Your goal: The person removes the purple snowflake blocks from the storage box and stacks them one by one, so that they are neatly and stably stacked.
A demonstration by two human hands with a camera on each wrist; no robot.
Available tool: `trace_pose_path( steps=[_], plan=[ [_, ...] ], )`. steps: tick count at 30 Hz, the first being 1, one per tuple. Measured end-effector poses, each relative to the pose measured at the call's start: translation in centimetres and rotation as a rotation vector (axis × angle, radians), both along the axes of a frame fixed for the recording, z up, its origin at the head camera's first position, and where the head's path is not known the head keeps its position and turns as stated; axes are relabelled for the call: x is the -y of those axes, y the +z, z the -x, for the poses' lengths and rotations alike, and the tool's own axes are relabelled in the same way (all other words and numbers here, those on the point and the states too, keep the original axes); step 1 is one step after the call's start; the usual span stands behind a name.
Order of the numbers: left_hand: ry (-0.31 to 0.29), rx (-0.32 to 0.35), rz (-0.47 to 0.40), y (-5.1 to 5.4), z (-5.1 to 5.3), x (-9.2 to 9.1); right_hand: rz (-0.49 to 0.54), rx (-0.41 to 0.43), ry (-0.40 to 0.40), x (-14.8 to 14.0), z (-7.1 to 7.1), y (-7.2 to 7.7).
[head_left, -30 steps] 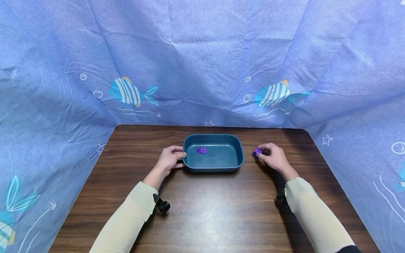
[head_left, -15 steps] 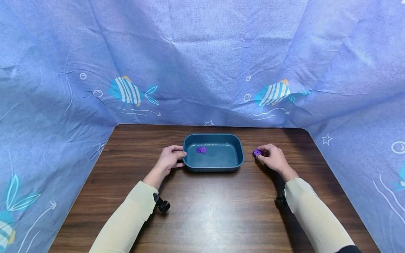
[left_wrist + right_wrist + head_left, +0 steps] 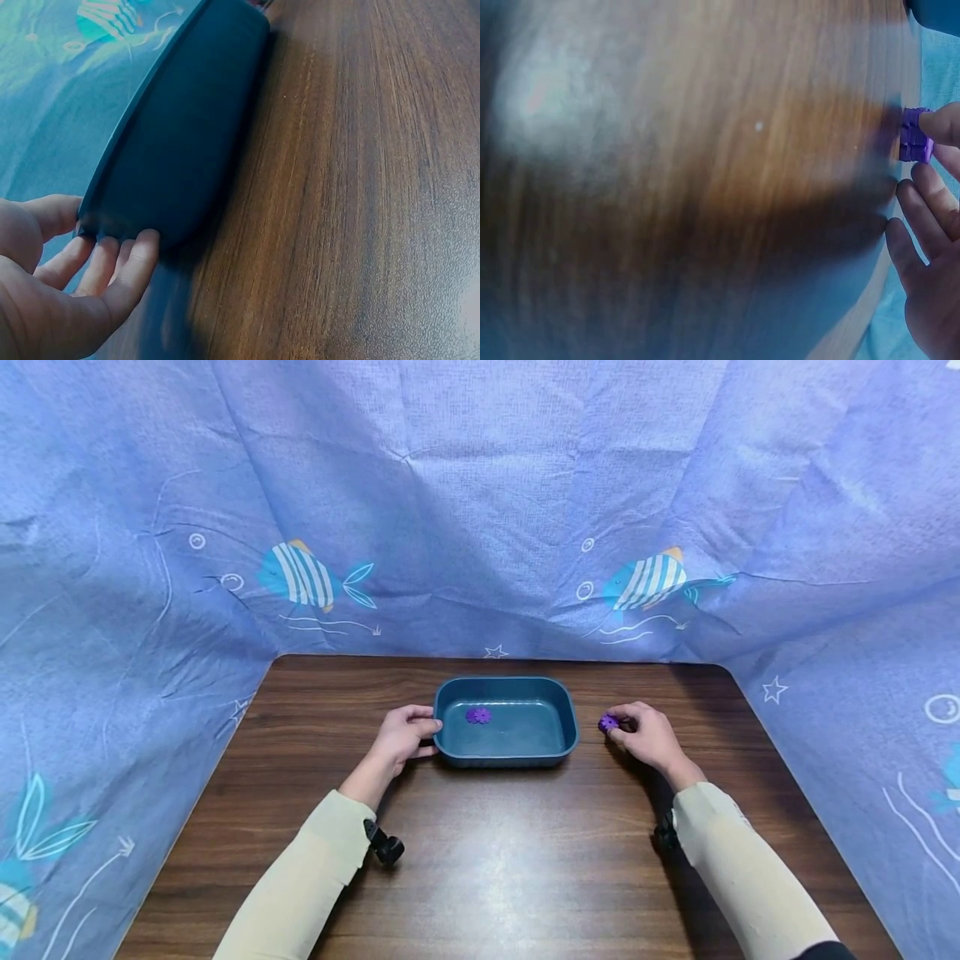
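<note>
A dark teal plastic tray [image 3: 506, 762] stands on the table, and two purple flower-shaped discs [image 3: 480, 717] lie overlapping in its left part. My left hand [image 3: 403, 735] holds the tray's left end, thumb at the rim and fingers against the outer wall; the left wrist view shows this hand [image 3: 90, 292] low on the left. To the right of the tray, my right hand [image 3: 647, 733] pinches a small stack of purple flower-shaped discs [image 3: 608, 723] between thumb and forefinger. In the right wrist view this stack [image 3: 913, 136] is at table level, and the other fingertips touch the wood.
The brown wood-grain table [image 3: 480, 860] ends at a back edge just behind the tray. A blue curtain [image 3: 480, 510] printed with fish hangs behind and on both sides. A black wrist camera [image 3: 386, 846] sits on the left sleeve.
The purple stack in my right hand has tipped a little and sits slightly lower than one second ago. My left hand and the tray keep their places.
</note>
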State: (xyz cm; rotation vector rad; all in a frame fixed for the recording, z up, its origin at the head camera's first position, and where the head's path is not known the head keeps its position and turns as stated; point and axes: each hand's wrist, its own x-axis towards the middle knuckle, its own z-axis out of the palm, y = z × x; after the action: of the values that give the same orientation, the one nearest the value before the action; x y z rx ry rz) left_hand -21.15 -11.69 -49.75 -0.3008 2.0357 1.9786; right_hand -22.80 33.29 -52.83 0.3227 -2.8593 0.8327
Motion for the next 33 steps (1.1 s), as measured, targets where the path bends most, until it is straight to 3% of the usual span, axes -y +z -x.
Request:
trace_pose_path(
  steps=[24, 33],
  plan=[
    [0.007, -0.006, 0.002, 0.0, 0.0, 0.0, 0.015, 0.066, 0.007, -0.2, 0.2, 0.6],
    [0.001, 0.002, 0.001, 0.2, 0.1, 0.0, 0.089, 0.04, 0.038, 0.2, 1.1, 2.3]
  ],
)
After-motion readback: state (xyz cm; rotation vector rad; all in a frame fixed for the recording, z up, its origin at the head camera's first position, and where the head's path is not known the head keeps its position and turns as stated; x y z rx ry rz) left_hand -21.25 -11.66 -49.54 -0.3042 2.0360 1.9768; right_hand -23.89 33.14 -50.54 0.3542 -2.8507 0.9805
